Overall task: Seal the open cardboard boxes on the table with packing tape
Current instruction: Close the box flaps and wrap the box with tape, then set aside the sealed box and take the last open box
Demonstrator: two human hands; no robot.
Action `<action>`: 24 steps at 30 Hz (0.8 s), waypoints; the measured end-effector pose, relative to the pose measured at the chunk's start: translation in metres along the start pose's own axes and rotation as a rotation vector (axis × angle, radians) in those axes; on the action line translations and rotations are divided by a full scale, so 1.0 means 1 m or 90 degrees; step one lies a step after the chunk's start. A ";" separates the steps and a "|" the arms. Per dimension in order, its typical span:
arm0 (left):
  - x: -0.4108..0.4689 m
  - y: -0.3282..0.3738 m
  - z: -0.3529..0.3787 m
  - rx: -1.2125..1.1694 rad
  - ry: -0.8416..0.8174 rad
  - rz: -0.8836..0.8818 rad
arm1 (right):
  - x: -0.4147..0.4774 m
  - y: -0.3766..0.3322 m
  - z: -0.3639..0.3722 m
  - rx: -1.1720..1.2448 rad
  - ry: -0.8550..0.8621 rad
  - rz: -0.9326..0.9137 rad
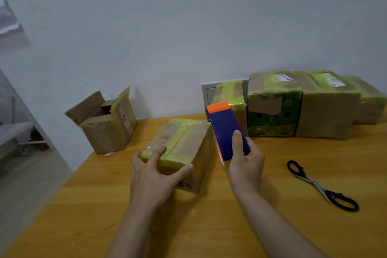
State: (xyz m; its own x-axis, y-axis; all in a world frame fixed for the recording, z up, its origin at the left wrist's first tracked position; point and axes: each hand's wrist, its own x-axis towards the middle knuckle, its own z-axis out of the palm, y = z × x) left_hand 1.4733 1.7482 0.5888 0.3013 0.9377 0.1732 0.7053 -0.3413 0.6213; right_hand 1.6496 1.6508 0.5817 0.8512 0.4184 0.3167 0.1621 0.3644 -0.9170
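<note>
Background: pale wall point(188, 27) is filling the upper half of the frame; a grey panel point(207, 92) is showing low on it, right of centre.
Surface: wooden tabletop point(209, 226) is spreading across the lower frame and carrying all items.
Centre box point(182, 144): is sitting closed at frame centre, with yellow-green tape running along its top seam and over the near edge.
Left hand point(150, 176): is resting on the near left corner of the centre box, fingers point(161, 151) spread and fairly straight over the top edge, thumb lying along the near face; nothing is being clenched.
Right hand point(246, 165): is grasping the tape dispenser point(225, 130), fingers wrapped round its lower part, thumb lying flat on the blue side.
Tape dispenser position: is standing nearly upright just right of the centre box, orange end uppermost; contact with the box cannot be told.
Open box point(106, 123): is standing at the left of the frame near the tabletop edge, flaps raised, well apart from the centre box.
Taped boxes point(326, 111): are sitting in a row against the wall at the right of the frame, touching one another, yellow-green tape covering their tops.
Scissors point(320, 186): are lying closed at lower right, black handles at both visible ends, apart from both hands.
</note>
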 end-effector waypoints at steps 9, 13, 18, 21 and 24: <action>0.084 0.027 0.055 0.028 0.069 0.011 | 0.007 0.033 0.006 -0.023 -0.025 -0.023; 0.118 0.037 0.076 0.069 0.070 0.028 | 0.007 0.040 0.005 -0.037 -0.054 -0.015; 0.145 0.031 0.090 0.051 0.037 0.086 | 0.006 0.041 0.005 -0.040 -0.074 -0.009; 0.146 0.007 0.077 -0.026 0.035 0.073 | -0.002 0.040 0.007 -0.030 -0.100 0.009; 0.151 -0.019 0.037 -0.005 0.222 0.005 | -0.010 0.037 0.022 -0.014 -0.139 0.026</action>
State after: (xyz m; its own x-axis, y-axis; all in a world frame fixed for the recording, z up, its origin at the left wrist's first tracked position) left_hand 1.5289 1.8939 0.5744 0.0690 0.9012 0.4279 0.6980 -0.3501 0.6247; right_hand 1.6366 1.6787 0.5496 0.7292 0.6040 0.3216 0.1422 0.3260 -0.9346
